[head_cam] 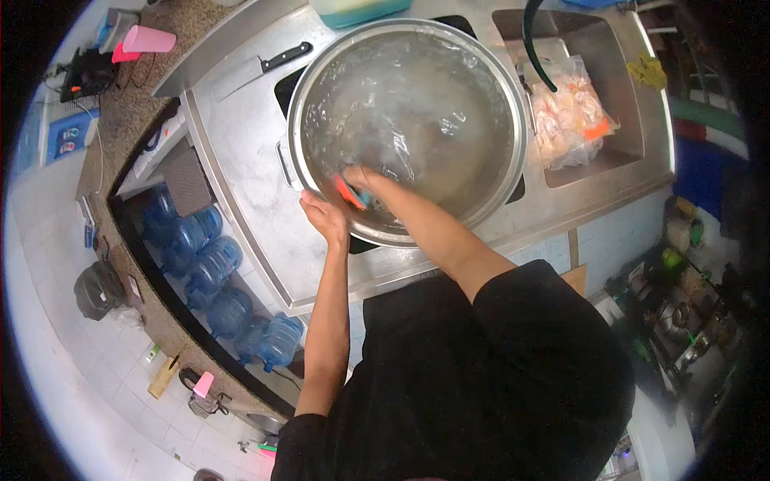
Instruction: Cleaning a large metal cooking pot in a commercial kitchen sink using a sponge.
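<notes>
A large round metal pot (518,129) full of cloudy, rippling water (415,90) stands on a stainless steel counter (240,174). My left hand (328,217) is at the pot's near-left rim, just below a side handle (284,163), and appears to grip it. Inside the pot, my right hand (363,179) holds an orange and teal cloth or scrubber (350,193) against the near-left inner wall. Its exact kind is blurred, and water partly hides it.
A cleaver-like knife (264,67) with a black handle lies left of the pot. To the right, a sink basin (625,120) holds a plastic bag of pale, meat-like pieces (568,114) beneath a dark hose (532,42). Several blue water jugs (216,270) stand below left.
</notes>
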The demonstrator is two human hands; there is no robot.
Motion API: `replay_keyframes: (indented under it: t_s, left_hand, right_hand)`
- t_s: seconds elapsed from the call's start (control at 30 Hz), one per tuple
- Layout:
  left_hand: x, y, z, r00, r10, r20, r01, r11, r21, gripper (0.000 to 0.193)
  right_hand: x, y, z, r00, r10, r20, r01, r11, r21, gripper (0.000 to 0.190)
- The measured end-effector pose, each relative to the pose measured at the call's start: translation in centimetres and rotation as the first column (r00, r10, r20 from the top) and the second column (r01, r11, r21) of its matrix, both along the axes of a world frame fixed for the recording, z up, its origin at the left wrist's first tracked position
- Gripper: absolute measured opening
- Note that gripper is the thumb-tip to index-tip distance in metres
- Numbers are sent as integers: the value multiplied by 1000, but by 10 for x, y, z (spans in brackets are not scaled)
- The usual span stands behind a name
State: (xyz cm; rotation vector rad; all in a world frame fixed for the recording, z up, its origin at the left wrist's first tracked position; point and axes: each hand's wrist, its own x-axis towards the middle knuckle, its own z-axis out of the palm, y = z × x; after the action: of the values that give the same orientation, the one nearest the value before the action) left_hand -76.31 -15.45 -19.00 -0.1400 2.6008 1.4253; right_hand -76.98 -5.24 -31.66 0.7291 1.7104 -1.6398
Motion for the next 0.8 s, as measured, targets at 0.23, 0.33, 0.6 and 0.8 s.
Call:
replay_keyframes:
  t_s: [0.23,0.33,0.6,0.8]
  left_hand:
    - [-2,-19,-5,992,105,-67,-103,994,30,47]
    - [1,-13,-4,992,91,-92,-86,995,54,47]
    - [1,-15,1,990,113,-79,-112,993,25,47]
    - [4,-5,9,996,80,-41,-77,995,59,43]
  right_hand:
    - [55,31,64,742,665,83,-661,705,255,37]
    - [57,27,64,760,650,18,-610,704,363,30]
    - [37,-5,26,740,652,-167,-455,667,590,14]
    - [-46,-20,55,596,-716,364,793,596,-126,14]
